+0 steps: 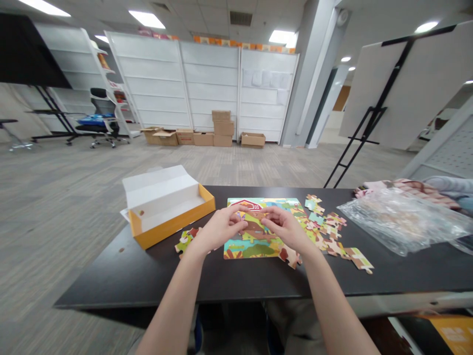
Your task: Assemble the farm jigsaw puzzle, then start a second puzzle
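Observation:
A colourful farm-scene puzzle board (254, 250) lies flat on the dark table, with a red barn near its top. Over its middle, my left hand (225, 224) and my right hand (283, 227) face each other with fingers bent. Thumb and fingers of each pinch an edge of a brown and green puzzle piece (254, 222); whether it is one piece or several joined ones I cannot make out. Loose puzzle pieces (332, 227) lie spread right of the board. Others (185, 240) sit beside my left wrist, and a brown-and-white piece (290, 256) is at the board's lower right.
An open yellow box (173, 219) with a white lid flap stands left on the black table (148, 276). To the right lie a clear plastic bag (406, 222) and folded cloths (424, 192). Cardboard boxes (222, 129), an office chair (101, 116) and white shelving stand farther back.

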Available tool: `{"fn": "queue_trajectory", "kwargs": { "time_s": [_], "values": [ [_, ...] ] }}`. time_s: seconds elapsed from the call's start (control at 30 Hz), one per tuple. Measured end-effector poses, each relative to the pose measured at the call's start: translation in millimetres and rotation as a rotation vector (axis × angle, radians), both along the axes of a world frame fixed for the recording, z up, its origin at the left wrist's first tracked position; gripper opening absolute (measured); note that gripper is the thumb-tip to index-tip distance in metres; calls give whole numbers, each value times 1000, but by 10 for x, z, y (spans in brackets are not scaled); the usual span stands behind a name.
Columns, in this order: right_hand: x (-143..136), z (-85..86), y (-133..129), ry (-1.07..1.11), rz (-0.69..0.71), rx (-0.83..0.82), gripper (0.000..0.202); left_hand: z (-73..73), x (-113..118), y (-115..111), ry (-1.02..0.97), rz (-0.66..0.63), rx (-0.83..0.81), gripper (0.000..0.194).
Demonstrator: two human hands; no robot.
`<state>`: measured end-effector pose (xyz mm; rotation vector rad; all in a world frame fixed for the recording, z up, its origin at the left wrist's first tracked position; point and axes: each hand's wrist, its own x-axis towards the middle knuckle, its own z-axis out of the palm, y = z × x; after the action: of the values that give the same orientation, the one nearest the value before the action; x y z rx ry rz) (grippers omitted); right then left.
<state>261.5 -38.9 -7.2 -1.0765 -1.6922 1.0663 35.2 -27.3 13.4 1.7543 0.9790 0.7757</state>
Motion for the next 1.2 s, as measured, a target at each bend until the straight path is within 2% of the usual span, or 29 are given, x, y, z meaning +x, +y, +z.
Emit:
{"fn": "queue_trajectory", "kwargs": {
  "time_s": [0.2,0.37,0.6,0.87,1.03,1.13,1.2],
  "values": [
    [1,30,-12,12,6,0,34,19,-37,20,69,14,90,34],
    [7,-5,-1,6,-6,-6,33,-7,-62,36,59,16,26,39],
    [-6,-62,2,-37,14,-69,33,-48,-131,64,47,57,-7,35],
    [-38,-70,-7,-106,99,-93,27,37,-83,-30,269,62,85,27],
    [-12,-71,-25,-163,177,-208,26,-40,-93,3,324,-86,38,16],
    [48,-2,-70,-240,239,-330,27,-123,-131,39,363,-201,-15,15],
    [100,60,-101,-300,234,-367,29,-161,-146,50,397,-218,-31,15]
  ]
}}
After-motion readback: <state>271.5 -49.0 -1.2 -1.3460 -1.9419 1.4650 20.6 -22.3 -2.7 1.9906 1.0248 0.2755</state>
